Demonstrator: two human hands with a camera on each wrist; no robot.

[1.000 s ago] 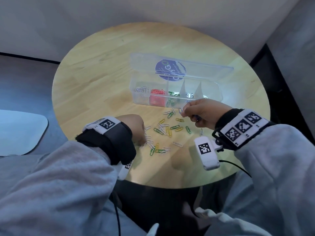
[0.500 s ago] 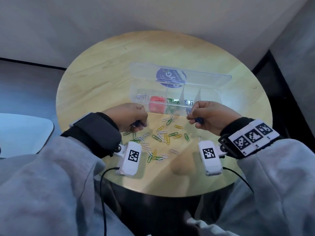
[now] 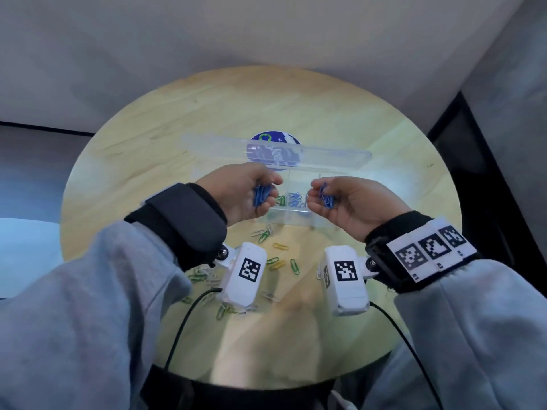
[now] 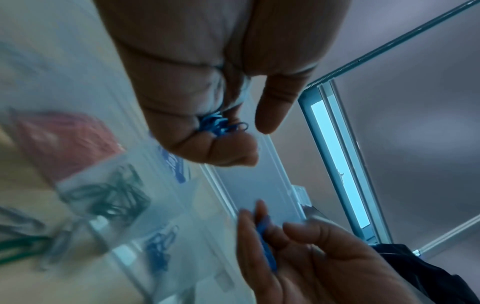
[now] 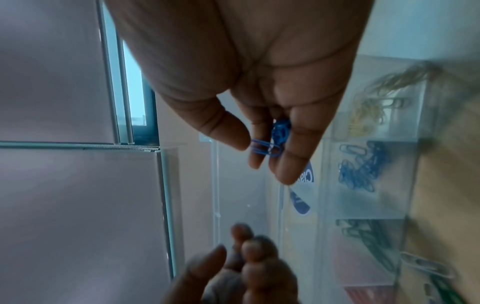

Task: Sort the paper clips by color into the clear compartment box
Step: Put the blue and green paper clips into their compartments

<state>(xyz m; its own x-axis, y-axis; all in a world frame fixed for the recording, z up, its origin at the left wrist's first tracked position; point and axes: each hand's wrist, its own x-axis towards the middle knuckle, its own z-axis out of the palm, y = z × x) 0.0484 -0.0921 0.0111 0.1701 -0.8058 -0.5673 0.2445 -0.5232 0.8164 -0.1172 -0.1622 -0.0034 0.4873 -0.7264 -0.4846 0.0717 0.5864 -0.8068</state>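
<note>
At the left of the head view, the left hand was raised palm-up over the near wall of the clear compartment box, fingers curled round a bunch of blue paper clips. In the left wrist view the same bunch of blue clips sat pinched between the curled fingers and the palm, with the thumb held a little apart.

Below the hands, in the lower centre of the head view, loose paper clips in green, yellow and white lay scattered on the round wooden counter, some partly hidden behind the two white wrist cameras.

In the middle of the frame, between the two hands, a compartment of the box already held blue clips, with green ones in the compartment just to its left. The open lid stood behind, carrying a round blue sticker. The right wrist view showed further compartments with yellow clips and red clips, blurred.

At the right, the right hand was also palm-up beside the box, its fingers loosely curled and pinching a smaller cluster of blue clips; the right wrist view showed that cluster caught between thumb and fingertips.
</note>
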